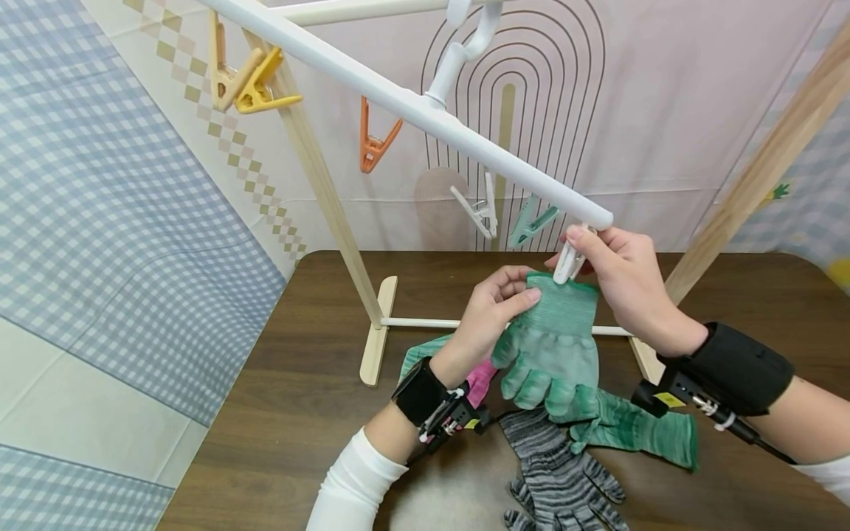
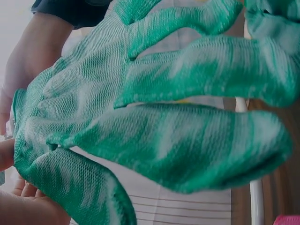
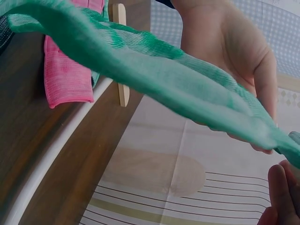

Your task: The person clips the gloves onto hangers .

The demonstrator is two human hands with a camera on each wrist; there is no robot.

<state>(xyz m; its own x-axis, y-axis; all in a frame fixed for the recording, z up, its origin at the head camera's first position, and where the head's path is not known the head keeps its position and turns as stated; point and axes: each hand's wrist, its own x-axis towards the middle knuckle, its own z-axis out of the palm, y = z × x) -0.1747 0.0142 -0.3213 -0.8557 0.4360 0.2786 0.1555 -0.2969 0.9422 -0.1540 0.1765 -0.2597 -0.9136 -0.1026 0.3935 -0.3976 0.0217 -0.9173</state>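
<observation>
A green knit glove (image 1: 556, 335) hangs fingers down below the near end of a white rod (image 1: 398, 103). My left hand (image 1: 488, 313) pinches the left edge of its cuff between thumb and fingers. My right hand (image 1: 627, 284) squeezes a white clothespin (image 1: 567, 264) hanging under the rod's end, its lower tip at the cuff's top edge. In the left wrist view the glove's fingers (image 2: 187, 145) spread across the picture and hide much of both hands. The right wrist view shows the glove (image 3: 154, 82) edge-on, with the left hand (image 3: 229, 51) behind it.
Along the rod hang yellow clips (image 1: 262, 85), an orange one (image 1: 377, 140), a white one (image 1: 481, 210) and a teal one (image 1: 531, 221). A striped grey glove (image 1: 561, 472), another green glove (image 1: 647, 428) and a pink one (image 3: 69, 75) lie on the brown table (image 1: 285, 442). Wooden legs (image 1: 325, 192) stand either side.
</observation>
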